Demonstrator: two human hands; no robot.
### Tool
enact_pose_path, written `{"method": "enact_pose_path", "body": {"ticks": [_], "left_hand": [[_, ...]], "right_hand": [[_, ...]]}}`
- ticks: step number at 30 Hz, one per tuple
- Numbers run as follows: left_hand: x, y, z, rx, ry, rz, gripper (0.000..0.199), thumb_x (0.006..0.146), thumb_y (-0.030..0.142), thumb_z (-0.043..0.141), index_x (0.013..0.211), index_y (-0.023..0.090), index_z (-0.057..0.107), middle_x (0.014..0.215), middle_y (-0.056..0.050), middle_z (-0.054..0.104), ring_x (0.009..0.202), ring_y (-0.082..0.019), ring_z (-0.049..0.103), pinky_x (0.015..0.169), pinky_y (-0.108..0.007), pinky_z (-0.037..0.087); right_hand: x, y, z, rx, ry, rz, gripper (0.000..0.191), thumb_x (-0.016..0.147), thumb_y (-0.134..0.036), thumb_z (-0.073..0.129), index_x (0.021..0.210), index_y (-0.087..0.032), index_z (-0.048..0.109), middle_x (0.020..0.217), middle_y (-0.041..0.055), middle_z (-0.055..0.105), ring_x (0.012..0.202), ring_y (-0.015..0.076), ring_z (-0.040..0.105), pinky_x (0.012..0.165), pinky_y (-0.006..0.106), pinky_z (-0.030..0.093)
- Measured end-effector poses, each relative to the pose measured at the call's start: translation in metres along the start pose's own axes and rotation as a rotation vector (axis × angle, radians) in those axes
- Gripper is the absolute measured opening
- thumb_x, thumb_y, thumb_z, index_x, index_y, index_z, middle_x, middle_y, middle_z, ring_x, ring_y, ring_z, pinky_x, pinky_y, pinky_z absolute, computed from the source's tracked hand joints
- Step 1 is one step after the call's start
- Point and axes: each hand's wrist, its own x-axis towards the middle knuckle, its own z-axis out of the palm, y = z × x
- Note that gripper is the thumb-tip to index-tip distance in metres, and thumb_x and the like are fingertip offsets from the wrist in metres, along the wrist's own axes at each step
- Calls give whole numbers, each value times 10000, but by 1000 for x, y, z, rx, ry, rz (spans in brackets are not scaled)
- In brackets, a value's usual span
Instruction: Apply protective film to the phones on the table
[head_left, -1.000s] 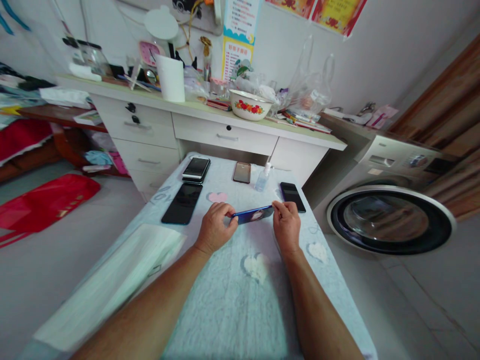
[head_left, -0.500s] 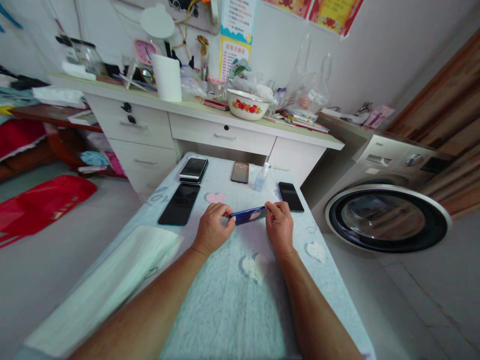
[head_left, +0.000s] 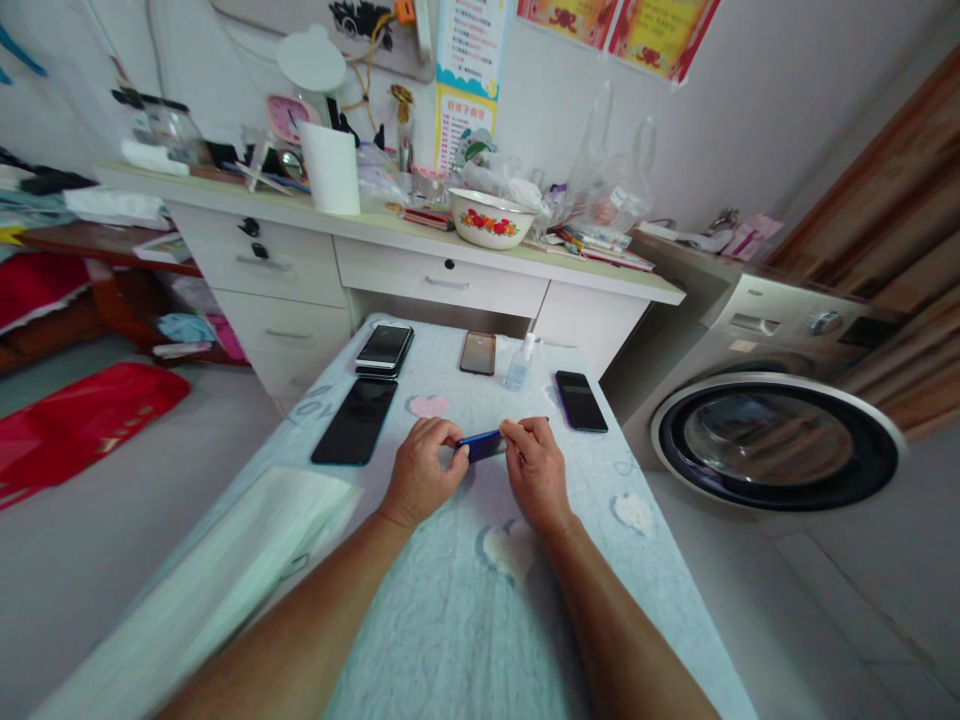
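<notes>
A blue smartphone [head_left: 484, 446] is held tilted above the cloth-covered table [head_left: 442, 600]. My left hand [head_left: 424, 470] pinches its left end between thumb and fingers. My right hand [head_left: 534, 470] has its fingers closed at the upper edge, right of the middle, and covers part of the screen; whether a small thing is also between those fingers is hidden. Beyond the hands lie a brown phone case [head_left: 478, 353] and a clear spray bottle [head_left: 520, 362]. One dark phone [head_left: 581, 401] rests to the right, and a larger black phone [head_left: 355, 421] to the left.
Stacked phones [head_left: 385, 348] lie at the table's far left corner. A whitish folded cloth or bag [head_left: 225, 580] covers the left edge. Behind stands a white desk [head_left: 442, 285] with a flowered enamel bowl [head_left: 491, 220]. A washing machine [head_left: 772, 435] is at the right.
My right hand has slid left along the phone's upper edge, from its right end towards the middle. My left hand keeps its hold. The view has tilted slightly up.
</notes>
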Motion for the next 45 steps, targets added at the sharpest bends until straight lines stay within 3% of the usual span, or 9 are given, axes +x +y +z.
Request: {"method": "enact_pose_path", "body": {"ticks": [18, 24, 32, 45], "left_hand": [[-1, 2, -1, -54, -1, -6, 92, 763, 136, 572, 733, 209, 525, 736, -14, 578, 785, -196, 548, 717, -325, 443], [-2, -2, 0, -54, 9, -28, 100, 749, 130, 584, 739, 211, 526, 743, -7, 581, 785, -189, 553, 718, -316, 447], [-1, -1, -2, -31, -16, -40, 130, 711, 97, 571, 760, 210, 529, 748, -5, 575, 785, -192, 555, 719, -321, 453], [-2, -1, -1, -57, -9, -33, 90, 759, 130, 568, 739, 210, 530, 734, -7, 570, 771, -186, 540, 704, -315, 444]], "right_hand": [[-3, -32, 14, 42, -102, -135, 288, 954, -192, 412, 1093, -207, 664, 917, 67, 585, 803, 156, 560, 762, 272, 498], [-3, -28, 16, -18, -126, -132, 284, 946, -190, 428, 1108, -242, 656, 942, 61, 589, 837, 164, 561, 781, 274, 493], [-1, -17, 11, -51, -53, -58, 278, 931, -171, 427, 1060, -236, 665, 943, 66, 577, 827, 168, 568, 765, 278, 496], [-3, -34, 17, -33, -107, -154, 285, 952, -193, 416, 1128, -241, 635, 948, 62, 585, 835, 170, 551, 764, 270, 480]]}}
